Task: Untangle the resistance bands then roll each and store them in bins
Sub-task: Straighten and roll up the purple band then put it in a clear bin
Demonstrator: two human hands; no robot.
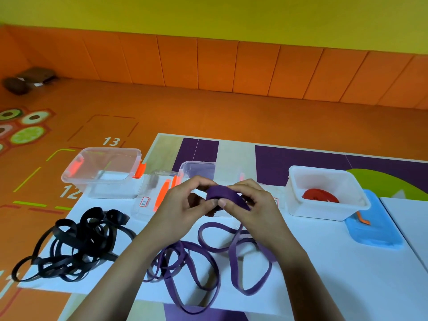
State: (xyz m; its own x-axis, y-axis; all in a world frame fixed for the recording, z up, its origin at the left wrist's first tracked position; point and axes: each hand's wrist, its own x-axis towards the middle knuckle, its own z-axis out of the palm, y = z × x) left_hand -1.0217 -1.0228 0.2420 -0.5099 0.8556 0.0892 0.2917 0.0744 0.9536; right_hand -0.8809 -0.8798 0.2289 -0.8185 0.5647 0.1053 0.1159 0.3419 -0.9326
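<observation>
Currently rolling: your left hand (183,201) and right hand (253,202) pinch the purple band (220,193), roll barely begun, centre frame; loops trail on the table (324,262).
Done: red band (320,196) in white bin (324,169), right.
Left: black band (76,242) heaped, lower left.

An orange floor (208,107) with painted numbers meets orange padded wall panels (231,66) beneath a yellow wall (208,17).
</observation>
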